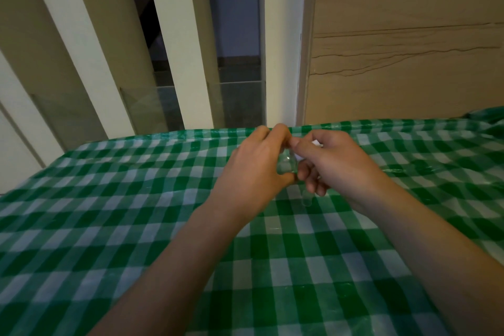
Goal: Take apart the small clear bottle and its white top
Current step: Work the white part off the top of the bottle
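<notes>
The small clear bottle is held above the table, gripped between the fingers and thumb of my left hand. Only a glassy patch of it shows between the two hands. My right hand closes on the white top, of which small white bits peek out between the fingers. The two hands touch at the fingertips. A thin clear tube hangs down below my right hand, close above the cloth. Whether the top still sits on the bottle is hidden by the fingers.
A green and white checked plastic cloth covers the table. Behind its far edge stand white slats with glass panels, and a tan panelled wall on the right. The cloth bunches up at the far right corner.
</notes>
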